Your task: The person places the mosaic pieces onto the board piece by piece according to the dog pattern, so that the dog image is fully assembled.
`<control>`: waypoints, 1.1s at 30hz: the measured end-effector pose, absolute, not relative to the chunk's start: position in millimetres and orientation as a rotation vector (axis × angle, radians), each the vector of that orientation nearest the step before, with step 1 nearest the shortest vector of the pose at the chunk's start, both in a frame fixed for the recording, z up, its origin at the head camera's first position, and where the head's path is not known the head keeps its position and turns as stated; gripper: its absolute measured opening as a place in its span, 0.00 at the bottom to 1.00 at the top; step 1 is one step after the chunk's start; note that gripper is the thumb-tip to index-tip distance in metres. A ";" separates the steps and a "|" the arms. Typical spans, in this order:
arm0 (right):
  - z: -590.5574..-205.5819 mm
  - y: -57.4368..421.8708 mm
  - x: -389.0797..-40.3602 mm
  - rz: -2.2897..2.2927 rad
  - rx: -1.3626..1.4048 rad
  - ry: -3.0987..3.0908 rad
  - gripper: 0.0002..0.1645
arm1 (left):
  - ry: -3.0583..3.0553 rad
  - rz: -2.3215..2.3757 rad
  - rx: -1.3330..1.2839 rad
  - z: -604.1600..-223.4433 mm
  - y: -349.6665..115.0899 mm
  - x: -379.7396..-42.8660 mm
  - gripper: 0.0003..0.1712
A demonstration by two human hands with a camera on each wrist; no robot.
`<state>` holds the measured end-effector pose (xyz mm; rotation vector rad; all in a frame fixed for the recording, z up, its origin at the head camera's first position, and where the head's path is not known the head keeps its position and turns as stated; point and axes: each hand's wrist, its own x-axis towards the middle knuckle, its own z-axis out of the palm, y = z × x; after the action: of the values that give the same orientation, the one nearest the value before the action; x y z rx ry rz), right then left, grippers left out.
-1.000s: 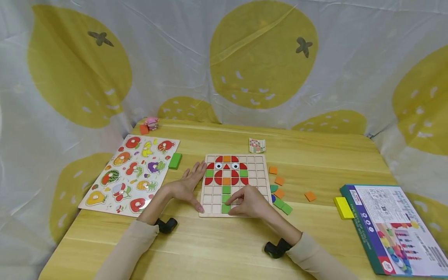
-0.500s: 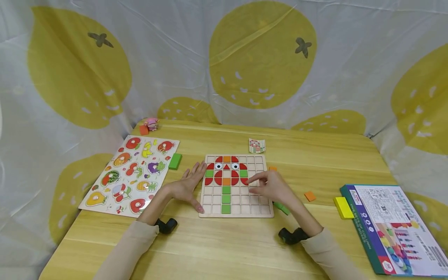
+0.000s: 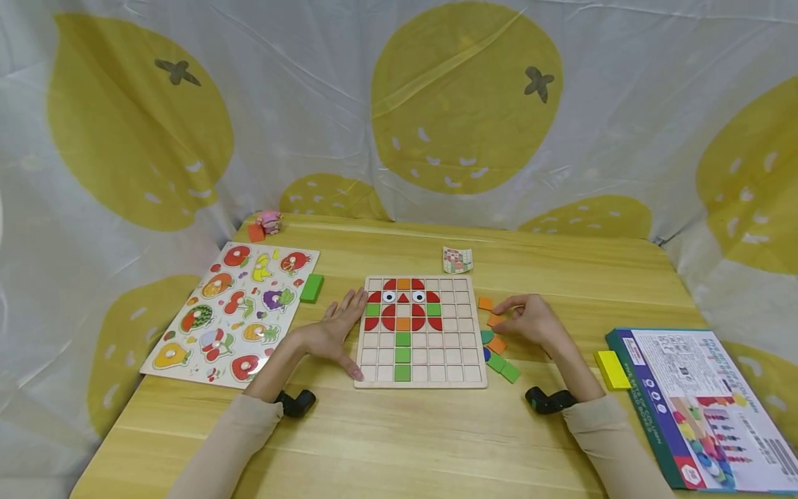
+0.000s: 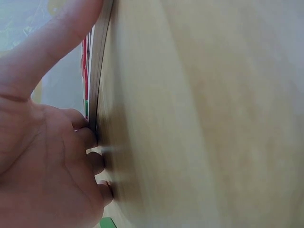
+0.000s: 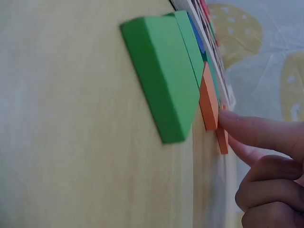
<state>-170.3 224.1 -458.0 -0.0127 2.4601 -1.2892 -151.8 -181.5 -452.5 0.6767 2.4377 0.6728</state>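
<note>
A square wooden grid board (image 3: 455,371) lies mid-table, with red, green and orange pieces forming a flower-like figure with two eyes. Down from the figure runs a column of green square tiles (image 3: 403,355). My left hand (image 3: 330,336) spreads along the board's left edge, thumb at the near corner and fingertips at the side. Just right of the board, my right hand (image 3: 533,320) pinches an orange square tile (image 3: 494,320) between thumb and index finger at table level. In the right wrist view that orange tile (image 5: 222,140) is partly covered by the thumb.
Beside the board's right edge lie other orange tiles (image 3: 497,345), a teal piece (image 3: 486,337) and green tiles (image 3: 510,373). A small pattern card (image 3: 458,260) lies behind. A fruit puzzle (image 3: 233,315) is left; a yellow block (image 3: 613,371) and box (image 3: 704,409) are right.
My right hand has left the lowest green tile in the column and moved right, off the board, to the loose orange tiles. My left hand has stayed in place.
</note>
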 end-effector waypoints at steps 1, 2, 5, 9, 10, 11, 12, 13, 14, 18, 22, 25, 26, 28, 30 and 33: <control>-457.8 224.1 -170.1 -1.277 -0.018 2.471 0.20 | 2.438 0.672 0.678 -452.5 -181.4 -151.7 0.86; -457.6 224.4 -170.0 -1.262 -0.022 2.481 0.20 | 2.437 0.675 0.680 -453.1 -181.6 -152.1 0.86; -455.7 224.8 -169.2 -1.206 -0.015 2.518 0.20 | 2.434 0.676 0.679 -452.7 -181.9 -151.7 0.86; -453.7 223.9 -169.7 -1.114 -0.071 2.562 0.18 | 2.438 0.678 0.676 -451.6 -183.2 -151.3 0.86; -453.2 223.0 -170.0 -1.101 -0.088 2.573 0.17 | 2.438 0.679 0.677 -451.5 -183.6 -151.1 0.86; -452.5 221.7 -170.0 -1.085 -0.111 2.595 0.17 | 2.439 0.683 0.681 -451.8 -184.1 -151.3 0.86; -451.7 219.5 -169.9 -1.073 -0.128 2.616 0.16 | 2.438 0.687 0.684 -452.0 -184.6 -151.4 0.86; -450.4 216.6 -169.4 -1.069 -0.149 2.632 0.16 | 2.436 0.687 0.685 -451.9 -184.7 -151.3 0.86; -449.1 212.0 -168.4 -1.079 -0.156 2.639 0.16 | 2.435 0.690 0.687 -452.1 -185.0 -151.4 0.86; -443.1 181.4 -160.5 -1.150 -0.242 2.589 0.14 | 2.433 0.691 0.686 -451.4 -185.0 -151.0 0.86; -441.0 143.2 -151.2 -1.178 -0.363 2.515 0.12 | 2.432 0.690 0.685 -450.1 -184.1 -150.9 0.86; -442.9 121.6 -146.8 -1.170 -0.395 2.513 0.11 | 2.433 0.687 0.691 -450.3 -183.3 -151.5 0.86; -443.8 116.4 -145.6 -1.168 -0.388 2.520 0.11 | 2.434 0.683 0.694 -450.2 -182.9 -151.6 0.85; -446.0 109.3 -144.4 -1.155 -0.366 2.538 0.11 | 2.435 0.674 0.696 -450.0 -182.0 -151.5 0.85; -447.4 105.5 -143.7 -1.152 -0.356 2.562 0.11 | 2.436 0.664 0.692 -449.3 -181.2 -150.9 0.85; -449.8 103.5 -144.0 -1.156 -0.363 2.571 0.12 | 2.440 0.660 0.681 -449.3 -181.3 -151.1 0.85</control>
<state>-144.0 103.5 -449.8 -0.3627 2.5715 -1.1563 -151.1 -181.3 -449.3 0.6814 2.4400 0.6601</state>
